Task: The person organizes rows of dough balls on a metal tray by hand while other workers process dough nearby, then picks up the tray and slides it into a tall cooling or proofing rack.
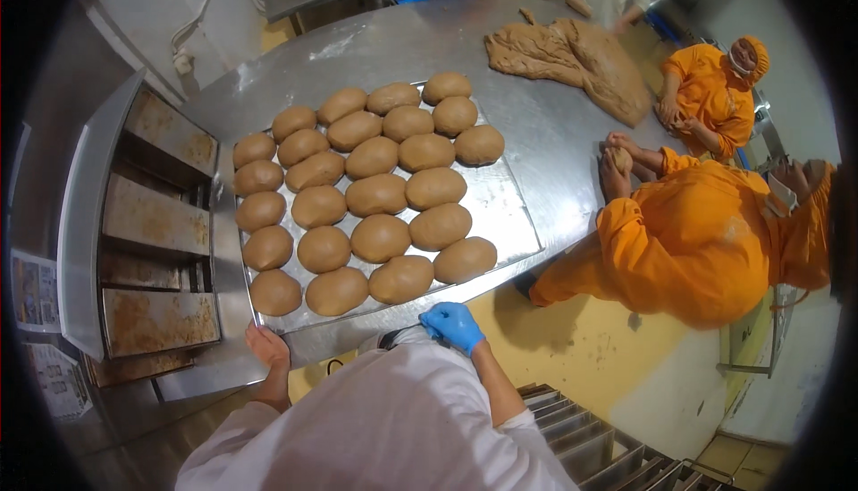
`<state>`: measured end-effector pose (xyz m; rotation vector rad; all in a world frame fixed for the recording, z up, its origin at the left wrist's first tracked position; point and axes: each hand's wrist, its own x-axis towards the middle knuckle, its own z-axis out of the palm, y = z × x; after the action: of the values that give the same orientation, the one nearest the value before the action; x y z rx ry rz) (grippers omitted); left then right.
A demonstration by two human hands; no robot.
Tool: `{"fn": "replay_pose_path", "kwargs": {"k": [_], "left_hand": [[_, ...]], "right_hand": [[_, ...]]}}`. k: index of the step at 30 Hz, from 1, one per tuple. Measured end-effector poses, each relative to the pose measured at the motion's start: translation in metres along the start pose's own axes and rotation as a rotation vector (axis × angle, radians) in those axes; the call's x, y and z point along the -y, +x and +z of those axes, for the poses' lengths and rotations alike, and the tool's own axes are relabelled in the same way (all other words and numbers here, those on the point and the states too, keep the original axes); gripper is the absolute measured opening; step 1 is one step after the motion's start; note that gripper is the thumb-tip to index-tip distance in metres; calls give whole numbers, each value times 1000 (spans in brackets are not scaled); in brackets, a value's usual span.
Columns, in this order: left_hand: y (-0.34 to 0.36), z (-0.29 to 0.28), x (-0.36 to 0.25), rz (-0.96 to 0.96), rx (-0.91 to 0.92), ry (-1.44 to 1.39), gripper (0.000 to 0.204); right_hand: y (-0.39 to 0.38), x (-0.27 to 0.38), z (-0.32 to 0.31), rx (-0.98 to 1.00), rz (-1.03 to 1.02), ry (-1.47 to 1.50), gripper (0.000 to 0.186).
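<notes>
A shallow metal tray (pixel 514 214) lies on the steel table, carrying rows of smooth brown oval dough pieces (pixel 381 238). Its right end is bare metal. My bare left hand (pixel 268 345) is at the tray's near left corner, fingers stretched out towards the rim; whether they bear on it I cannot tell. In a blue glove, my right hand (pixel 453 326) is at the table's near edge, in front of my white clothing and below the tray. Its fingers are curled closed, and whatever may be in them is hidden.
A rack with stained metal baking pans (pixel 159 214) stands left of the tray. A large dough slab (pixel 572 58) lies at the table's far right. Two people in orange (pixel 697 232) work dough by hand along the right side. Metal racking (pixel 590 437) is behind me at lower right.
</notes>
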<state>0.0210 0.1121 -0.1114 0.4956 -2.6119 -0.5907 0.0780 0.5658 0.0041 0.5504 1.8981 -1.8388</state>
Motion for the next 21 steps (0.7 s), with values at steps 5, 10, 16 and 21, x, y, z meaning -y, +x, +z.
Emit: {"fn": "replay_pose_path", "kwargs": {"k": [5,10,16,21], "left_hand": [[1,4,9,49,-22,-6,36],[2,-8,-14,-29,-35,3,32],[1,-24,-27,-111,3,35,31],[4,-24,-26,-92,-9,27,32]], "right_hand": [[18,15,14,77,9,63,22],[20,8,11,89,5,109,24],[18,12,18,51,86,102,25],[21,16,15,68,110,69,31]]}}
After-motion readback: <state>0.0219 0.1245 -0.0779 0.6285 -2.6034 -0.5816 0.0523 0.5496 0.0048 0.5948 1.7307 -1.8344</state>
